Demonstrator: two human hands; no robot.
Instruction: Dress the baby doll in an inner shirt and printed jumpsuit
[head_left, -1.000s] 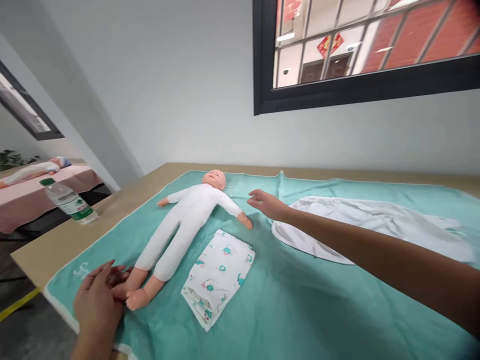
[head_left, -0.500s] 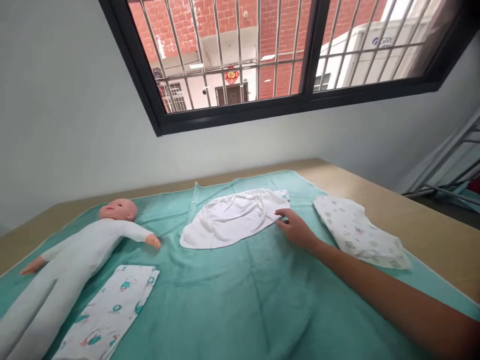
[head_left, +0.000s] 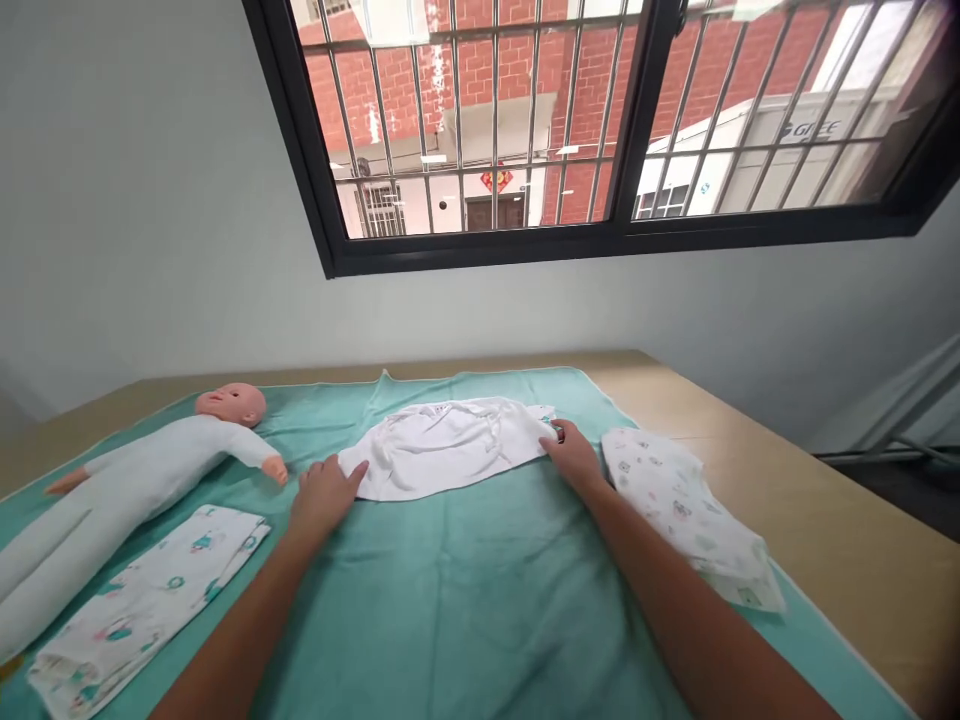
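A white baby garment (head_left: 450, 450), gathered along its upper edge, lies spread on a green cloth (head_left: 375, 600). At its left end is my left hand (head_left: 324, 498), thumb and fingers closed on the corner. My right hand (head_left: 576, 458) pinches the opposite end, where a small printed patch shows beside the fingers. Both fingertip grips are partly hidden by the hands and fabric. The garment rests on the cloth between them.
A baby doll (head_left: 172, 465) in white lies at the left, with a folded printed cloth (head_left: 161, 590) beside it. Right of my right arm lies another printed cloth item (head_left: 682, 510). The wooden tabletop (head_left: 825, 520) meets the wall below a barred window (head_left: 480, 255).
My left hand has come into view and taken the garment's left end. The right hand now holds the right end more closely. The view has shifted slightly.
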